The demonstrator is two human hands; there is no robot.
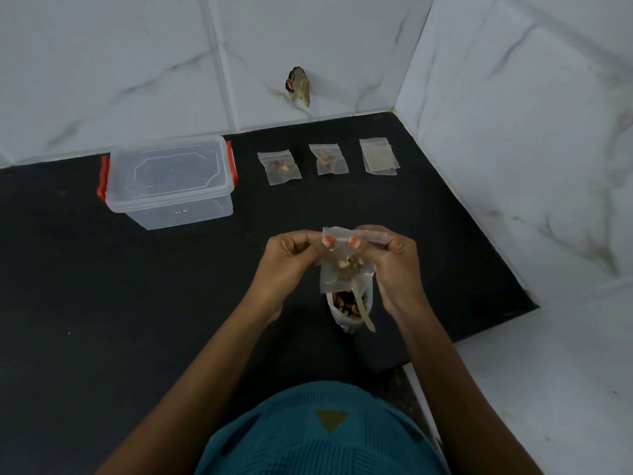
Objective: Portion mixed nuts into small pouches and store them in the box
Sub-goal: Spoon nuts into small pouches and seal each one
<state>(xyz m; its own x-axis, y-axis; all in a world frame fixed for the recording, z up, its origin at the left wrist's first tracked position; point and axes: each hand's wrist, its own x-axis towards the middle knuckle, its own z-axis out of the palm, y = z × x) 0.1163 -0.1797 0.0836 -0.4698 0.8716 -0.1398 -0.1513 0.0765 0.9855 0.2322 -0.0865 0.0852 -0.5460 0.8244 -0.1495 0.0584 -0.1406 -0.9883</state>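
Nearest to us, the open bag of mixed nuts [347, 311] is standing on the black counter [102, 303], with a pale spoon [365, 315] leaning out of it. Just above it we are holding a small pouch [344, 269] with a helping of nuts in its lower half. Our left hand [291, 260] and our right hand [394, 269] are each pinching its top edge between thumb and curled fingers, so we are judging that we are pressing its seal closed. Farther off to the left, the clear box [169, 181] with red clips is sitting with its lid on, and we are seeing no pouches inside it. Along the back, near the tiled wall, a first filled pouch [279, 168] and a second filled pouch [329, 159] are lying side by side, and to their right a small stack of empty pouches [379, 156] is waiting. So we are reckoning that we are on the third portion: two are filled but not stored, more are waiting, and the box is not yet opened or loaded.
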